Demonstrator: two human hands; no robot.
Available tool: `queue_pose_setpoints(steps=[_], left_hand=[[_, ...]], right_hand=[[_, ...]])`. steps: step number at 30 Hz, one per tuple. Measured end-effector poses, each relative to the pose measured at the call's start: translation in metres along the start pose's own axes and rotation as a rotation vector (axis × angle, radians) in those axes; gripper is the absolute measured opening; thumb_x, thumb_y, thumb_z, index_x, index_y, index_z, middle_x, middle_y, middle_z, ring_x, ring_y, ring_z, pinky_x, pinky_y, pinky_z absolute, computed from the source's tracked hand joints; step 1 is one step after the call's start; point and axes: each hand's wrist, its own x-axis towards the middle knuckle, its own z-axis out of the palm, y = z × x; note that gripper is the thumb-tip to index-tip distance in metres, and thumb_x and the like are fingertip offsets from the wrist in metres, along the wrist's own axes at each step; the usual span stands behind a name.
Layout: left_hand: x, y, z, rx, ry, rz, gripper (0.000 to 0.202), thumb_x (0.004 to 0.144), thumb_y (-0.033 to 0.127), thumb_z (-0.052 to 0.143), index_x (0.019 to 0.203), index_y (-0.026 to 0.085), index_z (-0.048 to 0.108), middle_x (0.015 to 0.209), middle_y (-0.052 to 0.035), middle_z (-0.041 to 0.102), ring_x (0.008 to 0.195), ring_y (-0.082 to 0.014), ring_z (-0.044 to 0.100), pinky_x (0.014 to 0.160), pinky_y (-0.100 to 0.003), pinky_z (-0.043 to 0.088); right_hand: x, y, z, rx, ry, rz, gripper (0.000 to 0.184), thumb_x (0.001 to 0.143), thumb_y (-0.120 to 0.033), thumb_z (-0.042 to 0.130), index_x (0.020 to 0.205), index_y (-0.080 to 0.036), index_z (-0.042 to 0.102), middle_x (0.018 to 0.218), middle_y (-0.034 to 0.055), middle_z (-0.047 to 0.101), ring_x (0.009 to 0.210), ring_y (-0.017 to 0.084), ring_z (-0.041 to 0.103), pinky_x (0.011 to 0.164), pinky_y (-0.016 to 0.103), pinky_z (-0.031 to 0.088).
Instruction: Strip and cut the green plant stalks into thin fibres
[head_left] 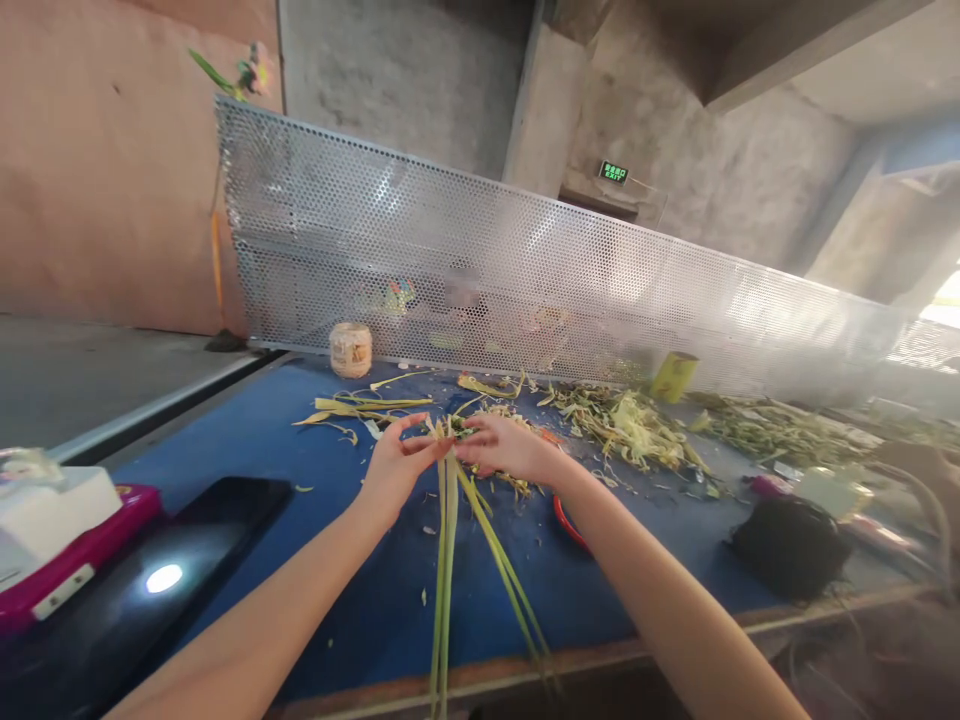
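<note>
Both of my hands meet at the upper end of a bundle of long, pale green plant strips [448, 560] over the middle of the table. My left hand [401, 455] pinches the strips from the left, thumb and fingertips closing on them. From the right, my right hand [502, 445] has its fingers curled at the same end. The strips fan downward past the table's front edge, in two groups. Just behind my hands lie loose yellow-green strips [367, 405] and a heap of plant scraps [630, 425].
A roll of twine [350, 350] stands by the perforated metal screen [420, 240]. On the left are a black glossy tablet-like slab [217, 530] and a magenta box [142, 505]. At right lie a black bundle [787, 545] and a yellow-green cylinder [675, 377]. A red ring [568, 522] is partly behind my right forearm.
</note>
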Motion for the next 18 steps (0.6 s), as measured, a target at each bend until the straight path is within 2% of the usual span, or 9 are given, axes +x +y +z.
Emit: queue_pose_setpoints(steps=[1,3,6,9,12,16,18], left_hand=[[0.000,0.001,-0.001,-0.028,0.012,-0.003,0.068,0.048,0.031,0.075,0.106,0.014,0.044,0.059,0.0024,0.063,0.059,-0.0134,0.060,0.058,-0.024,0.043],[0.000,0.003,-0.002,-0.069,0.035,-0.009,0.067,0.048,0.030,0.075,0.106,0.014,0.045,0.062,0.0016,0.065,0.059,-0.0127,0.059,0.057,-0.023,0.043],[0.000,0.006,-0.004,-0.121,0.078,-0.011,0.060,0.052,0.029,0.074,0.104,0.015,0.046,0.069,-0.0009,0.067,0.059,-0.0118,0.059,0.052,-0.021,0.042],[0.000,0.007,-0.004,-0.173,0.079,-0.058,0.056,0.055,0.025,0.073,0.104,0.014,0.048,0.077,-0.0044,0.068,0.062,-0.0111,0.060,0.051,-0.019,0.043],[0.000,0.008,-0.003,-0.194,0.025,-0.133,0.051,0.059,0.022,0.071,0.104,0.013,0.049,0.082,-0.0075,0.068,0.060,-0.0102,0.060,0.049,-0.018,0.043],[0.000,0.010,-0.001,-0.246,-0.020,-0.148,0.045,0.063,0.015,0.068,0.104,0.013,0.050,0.081,-0.0071,0.068,0.060,-0.0102,0.060,0.052,-0.019,0.046],[-0.001,0.013,-0.001,-0.286,-0.041,-0.137,0.033,0.067,0.015,0.064,0.098,0.012,0.053,0.079,-0.0075,0.068,0.065,-0.0116,0.062,0.057,-0.020,0.048]], right_hand=[[0.000,0.000,0.010,0.120,-0.103,0.017,0.037,0.071,-0.029,0.060,0.105,-0.018,0.050,0.087,0.0037,0.062,0.075,0.014,0.058,0.064,0.025,0.047],[0.001,0.001,0.025,0.361,-0.213,0.022,0.026,0.075,-0.029,0.056,0.099,-0.020,0.052,0.077,-0.0001,0.060,0.067,0.011,0.058,0.065,0.026,0.047],[0.002,0.004,0.039,0.609,-0.321,0.082,0.019,0.079,-0.032,0.051,0.091,-0.018,0.052,0.064,-0.0016,0.056,0.056,0.010,0.055,0.062,0.030,0.047],[0.000,0.006,0.044,0.734,-0.358,0.183,0.019,0.082,-0.034,0.047,0.085,-0.016,0.050,0.051,-0.0050,0.045,0.043,0.005,0.042,0.049,0.022,0.043],[-0.004,0.007,0.045,0.815,-0.375,0.221,0.019,0.085,-0.035,0.043,0.079,-0.017,0.046,0.048,-0.0079,0.034,0.037,0.002,0.027,0.038,0.011,0.027],[-0.005,0.011,0.041,0.883,-0.429,0.233,0.027,0.084,-0.044,0.037,0.077,-0.019,0.043,0.048,-0.0083,0.030,0.036,0.002,0.020,0.035,0.010,0.016],[-0.005,0.013,0.040,0.920,-0.409,0.208,0.027,0.085,-0.045,0.035,0.078,-0.019,0.042,0.048,-0.0086,0.028,0.036,0.002,0.018,0.035,0.010,0.014]])
